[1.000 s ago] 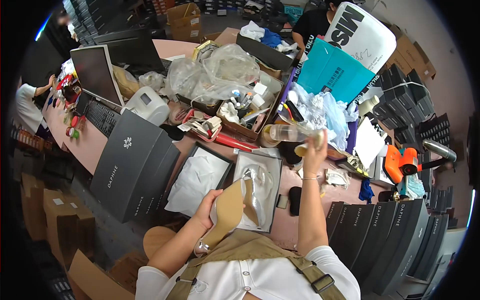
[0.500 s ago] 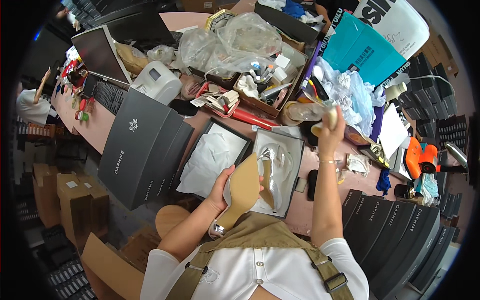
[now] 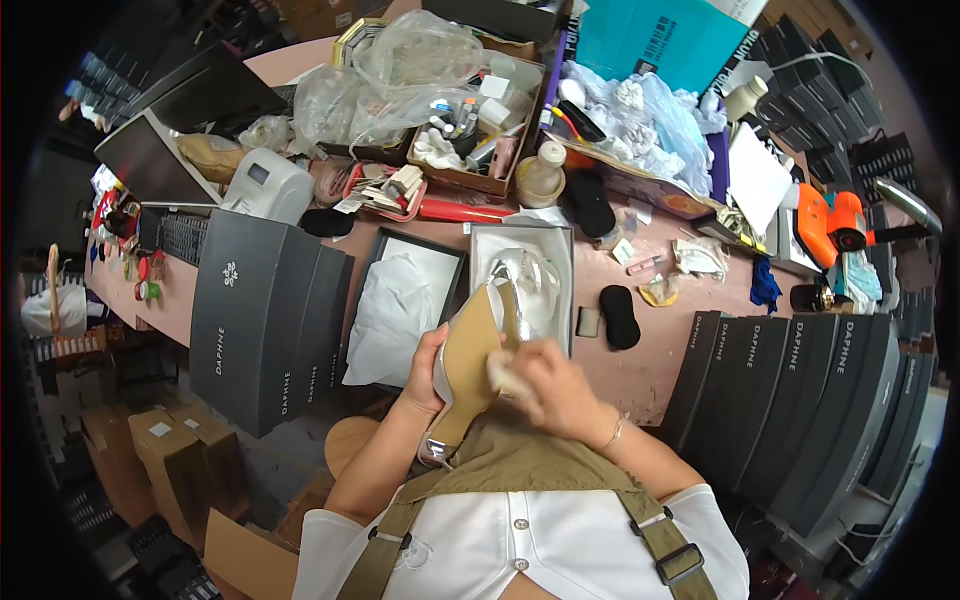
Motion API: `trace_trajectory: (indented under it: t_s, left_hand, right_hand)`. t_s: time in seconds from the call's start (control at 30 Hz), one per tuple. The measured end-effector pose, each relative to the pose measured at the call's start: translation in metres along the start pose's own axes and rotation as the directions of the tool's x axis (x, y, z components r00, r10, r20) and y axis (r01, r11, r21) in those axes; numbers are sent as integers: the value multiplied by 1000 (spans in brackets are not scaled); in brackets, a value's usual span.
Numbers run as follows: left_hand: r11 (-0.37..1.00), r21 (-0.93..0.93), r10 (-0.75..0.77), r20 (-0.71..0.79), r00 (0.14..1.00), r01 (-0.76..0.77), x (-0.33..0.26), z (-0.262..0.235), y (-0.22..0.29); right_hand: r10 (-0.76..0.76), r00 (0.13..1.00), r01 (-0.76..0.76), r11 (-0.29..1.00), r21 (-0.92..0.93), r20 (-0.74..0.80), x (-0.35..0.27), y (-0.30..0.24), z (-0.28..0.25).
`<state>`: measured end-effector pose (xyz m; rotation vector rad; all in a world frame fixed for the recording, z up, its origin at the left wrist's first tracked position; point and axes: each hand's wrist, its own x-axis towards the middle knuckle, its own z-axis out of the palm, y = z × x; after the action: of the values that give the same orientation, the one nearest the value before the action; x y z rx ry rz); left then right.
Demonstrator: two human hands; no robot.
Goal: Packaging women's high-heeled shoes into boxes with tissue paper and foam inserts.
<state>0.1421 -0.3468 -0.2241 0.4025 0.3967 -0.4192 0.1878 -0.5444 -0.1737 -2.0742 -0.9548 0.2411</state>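
Note:
My left hand grips a shoe by its side, its tan sole facing up and its shiny silver heel toward my body. Against the sole's right edge is a small whitish pad or wad of cloth, pinched in the fingers of my right hand, which is blurred by motion. Just beyond lies an open shoe box; a second, silver-trimmed shoe and clear wrapping show in it. White tissue paper fills the dark box part to its left.
Dark shoe boxes stand at left and right. Behind the work spot are a bottle in a tan holder, a carton of small supplies and a purple box of plastic bags. A black oval object lies to the right.
My right hand has come down from beside the bottle to the shoe sole, bringing the whitish pad. The left hand keeps hold of the shoe. The whole view has shifted.

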Motion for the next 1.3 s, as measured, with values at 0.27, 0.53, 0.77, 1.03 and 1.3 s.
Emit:
trace_trajectory:
  t_s: [0.27,0.53,0.77,1.03,1.3]
  left_hand:
    - [984,178,1,-87,996,14,-15,19,-23]
    - [983,186,12,-42,999,-4,-27,14,-31]
    - [976,214,56,-84,995,-37,-30,18,-24]
    - [988,139,89,-111,990,-73,-40,1,-27]
    - [968,185,196,-138,971,-169,-41,14,-30]
  right_hand:
    - [-137,988,134,990,-42,-70,-29,-4,23]
    - [-177,984,173,977,-124,-18,-31,3,28]
    - [-86,966,154,949,-275,244,0,-24,32]
    - [-263,958,282,938,-201,118,29,-27,27]
    - [-179,983,164,950,-265,-32,61,-16,29]
